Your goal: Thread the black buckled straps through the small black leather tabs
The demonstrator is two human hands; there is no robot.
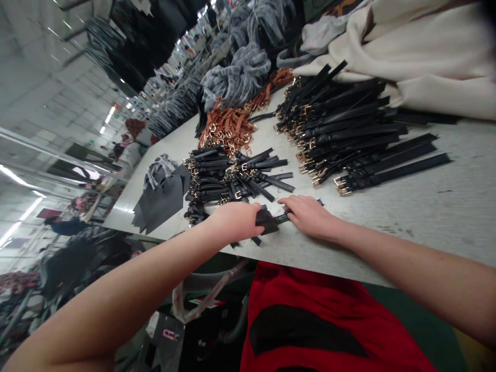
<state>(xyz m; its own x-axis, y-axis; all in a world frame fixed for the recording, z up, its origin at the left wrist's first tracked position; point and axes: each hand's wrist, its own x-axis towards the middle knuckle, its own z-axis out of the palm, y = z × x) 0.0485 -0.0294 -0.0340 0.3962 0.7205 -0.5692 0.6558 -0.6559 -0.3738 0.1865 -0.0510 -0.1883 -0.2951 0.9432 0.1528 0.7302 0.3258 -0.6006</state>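
Just below the frame's centre, a black patch is pinched by the left hand, a black strap gripped by the right hand; alignment seems under way, steadiness needed next.

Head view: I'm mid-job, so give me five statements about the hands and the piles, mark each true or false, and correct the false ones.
1. The left hand holds a dark flat piece. True.
2. The right hand rests on the orange-brown straps. False: it is on a narrow black strap.
3. The larger black strap pile has gold-coloured buckles. True.
4. The cream fabric lies at the picture's left edge. False: it lies at the upper right.
5. Dark sheets lie to the picture's left of the smaller black strap pile. True.
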